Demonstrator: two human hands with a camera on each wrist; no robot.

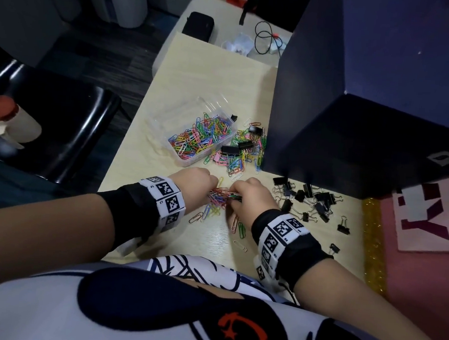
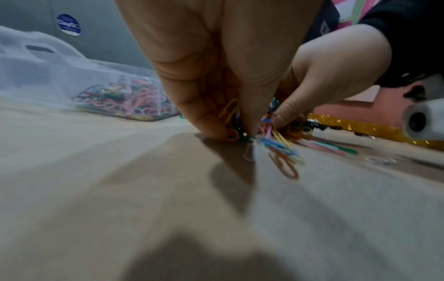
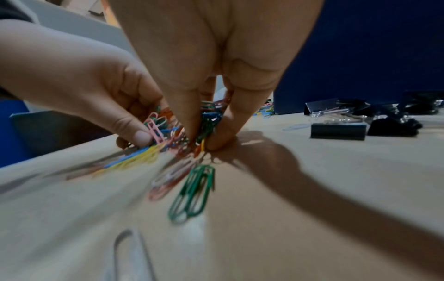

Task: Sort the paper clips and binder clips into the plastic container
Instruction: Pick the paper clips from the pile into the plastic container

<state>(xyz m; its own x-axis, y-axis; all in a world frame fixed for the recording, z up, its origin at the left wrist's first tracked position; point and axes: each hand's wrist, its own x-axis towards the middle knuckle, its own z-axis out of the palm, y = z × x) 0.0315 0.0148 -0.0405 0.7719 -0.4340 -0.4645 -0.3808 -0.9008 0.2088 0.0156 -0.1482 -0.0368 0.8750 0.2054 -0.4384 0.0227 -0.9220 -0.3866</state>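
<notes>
A clear plastic container (image 1: 223,108) holds many coloured paper clips on the pale table (image 1: 197,80). Beside its right end lies a heap of paper clips (image 1: 246,150) mixed with a few black binder clips (image 1: 230,149). Near the table's front, my left hand (image 1: 194,183) and right hand (image 1: 252,195) meet over a small bunch of paper clips (image 1: 219,194). In the wrist views, the left hand (image 2: 230,131) and the right hand (image 3: 199,140) both pinch clips of that bunch against the table. A green clip (image 3: 192,192) lies loose nearer to me.
Several black binder clips (image 1: 311,199) are scattered at the right. A dark blue box (image 1: 355,112) stands behind them, close to the heap. A gold glitter strip (image 1: 373,246) runs along the table's right edge. Loose paper clips (image 1: 239,245) lie by my wrists.
</notes>
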